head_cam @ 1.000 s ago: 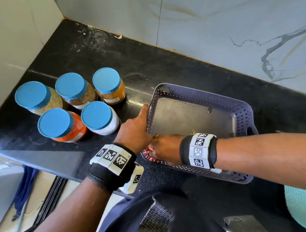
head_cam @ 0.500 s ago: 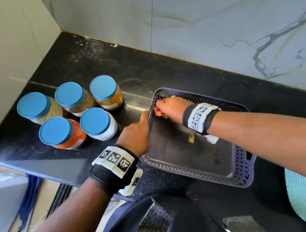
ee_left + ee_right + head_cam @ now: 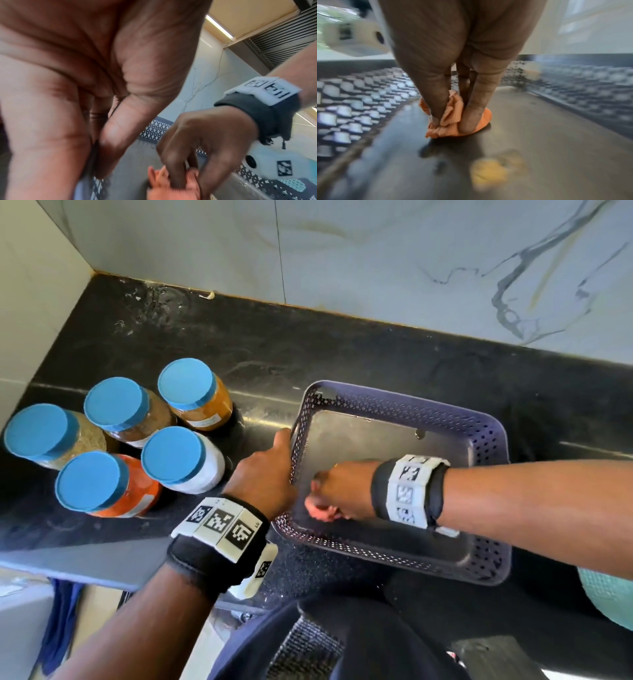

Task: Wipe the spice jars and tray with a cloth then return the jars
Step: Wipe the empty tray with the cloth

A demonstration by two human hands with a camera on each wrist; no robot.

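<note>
A purple perforated tray (image 3: 486, 440) sits on the black counter (image 3: 274, 354), with nothing in it but my right hand (image 3: 339, 491). That hand grips a bunched orange cloth (image 3: 452, 119), also seen as the cloth (image 3: 322, 510) and the cloth (image 3: 173, 185), pressed onto the tray floor near the near-left corner. My left hand (image 3: 263, 474) holds the tray's left rim, thumb along the wall. Several blue-lidded spice jars stand left of the tray, among them a white jar (image 3: 181, 458), a red one (image 3: 102, 484) and an orange one (image 3: 193, 393).
Marble wall tiles rise behind and left of the counter. The counter's front edge (image 3: 102, 570) runs just below the jars. A teal object (image 3: 609, 594) shows at the right edge. A yellowish smear (image 3: 489, 174) lies on the tray floor.
My right hand swept with the cloth from the tray's near-left corner to its far-left corner and is back at the near left. My left hand kept its hold on the rim.
</note>
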